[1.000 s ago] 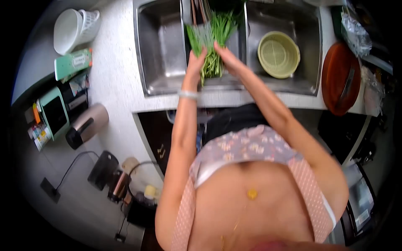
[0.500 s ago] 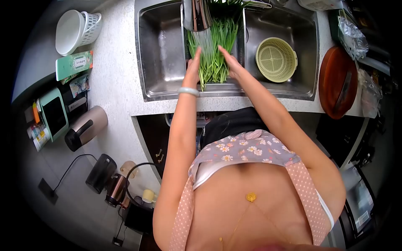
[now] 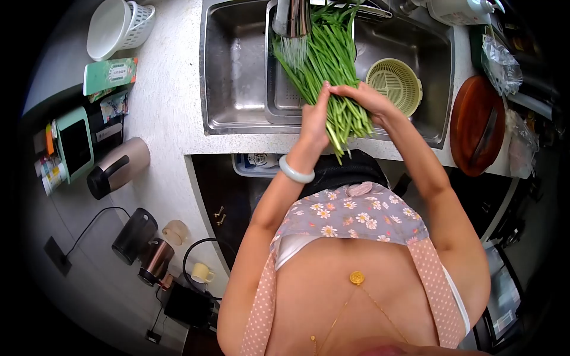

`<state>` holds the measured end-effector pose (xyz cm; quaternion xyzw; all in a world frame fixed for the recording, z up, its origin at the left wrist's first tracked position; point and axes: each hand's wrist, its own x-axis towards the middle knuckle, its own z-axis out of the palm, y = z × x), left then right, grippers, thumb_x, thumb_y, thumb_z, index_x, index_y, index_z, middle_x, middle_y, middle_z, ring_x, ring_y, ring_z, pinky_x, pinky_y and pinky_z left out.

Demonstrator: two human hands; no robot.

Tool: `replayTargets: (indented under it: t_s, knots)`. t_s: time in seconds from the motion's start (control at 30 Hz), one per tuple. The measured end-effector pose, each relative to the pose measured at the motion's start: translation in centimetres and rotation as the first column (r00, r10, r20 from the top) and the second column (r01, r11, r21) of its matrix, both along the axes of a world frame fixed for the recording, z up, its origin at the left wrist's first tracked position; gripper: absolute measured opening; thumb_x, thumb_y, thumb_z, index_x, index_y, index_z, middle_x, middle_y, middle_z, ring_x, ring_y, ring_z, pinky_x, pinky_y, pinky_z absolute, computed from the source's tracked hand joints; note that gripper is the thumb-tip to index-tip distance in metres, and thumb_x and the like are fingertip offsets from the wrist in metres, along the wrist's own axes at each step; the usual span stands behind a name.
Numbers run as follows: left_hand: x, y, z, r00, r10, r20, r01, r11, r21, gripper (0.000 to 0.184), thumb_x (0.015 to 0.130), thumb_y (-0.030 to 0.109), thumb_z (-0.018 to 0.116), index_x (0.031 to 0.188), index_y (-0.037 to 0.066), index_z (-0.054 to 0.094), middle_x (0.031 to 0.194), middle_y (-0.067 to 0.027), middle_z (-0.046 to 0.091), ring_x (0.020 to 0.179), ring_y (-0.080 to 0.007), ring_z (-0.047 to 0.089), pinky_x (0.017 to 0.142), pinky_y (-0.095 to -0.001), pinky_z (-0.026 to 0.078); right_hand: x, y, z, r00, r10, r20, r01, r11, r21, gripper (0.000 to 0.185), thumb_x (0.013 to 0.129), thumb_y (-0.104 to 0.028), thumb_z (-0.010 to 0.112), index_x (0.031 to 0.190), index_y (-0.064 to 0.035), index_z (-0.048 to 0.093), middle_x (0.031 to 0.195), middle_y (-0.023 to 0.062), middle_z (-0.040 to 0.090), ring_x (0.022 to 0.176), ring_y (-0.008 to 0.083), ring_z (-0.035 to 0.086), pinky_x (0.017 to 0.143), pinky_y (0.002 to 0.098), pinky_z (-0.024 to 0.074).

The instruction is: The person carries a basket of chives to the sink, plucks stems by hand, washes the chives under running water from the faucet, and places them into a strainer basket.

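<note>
A grey apron printed with daisies fills the lower centre. At upper centre, the left hand and right hand clamp slender, glossy green stalks, thumbs on top, other fingers largely hidden. Beyond, a shiny metal faucet runs water; upper right sits a slotted yellow colander. Upper left, a green box bears print too small to read.

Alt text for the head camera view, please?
A person's left hand and right hand hold long green stalks at a grey metal sink. Water runs from a shiny metal faucet; a round yellowish plastic basket sits in the sink.
</note>
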<state>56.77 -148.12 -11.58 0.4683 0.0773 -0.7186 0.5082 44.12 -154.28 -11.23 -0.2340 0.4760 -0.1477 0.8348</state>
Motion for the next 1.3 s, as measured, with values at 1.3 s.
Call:
replayTargets:
  t_s: [1.3]
  knots:
    - [3.9,-4.5,-14.6,0.856,0.496,0.144,-0.468,0.863,-0.188,0.074,0.075,0.048,0.069,0.125,0.000,0.044,0.127,-0.0080,0.047,0.114,-0.0196,0.046,0.097,-0.0363,0.038,8.8,-14.2,-12.0,0.880,0.471,-0.067,-0.447,0.769,-0.457,0.073,0.077,-0.046,0.064,0.128,-0.0012,0.037,0.120,0.0137,0.051,0.109,0.0214,0.049,0.096,0.0337,0.0375]
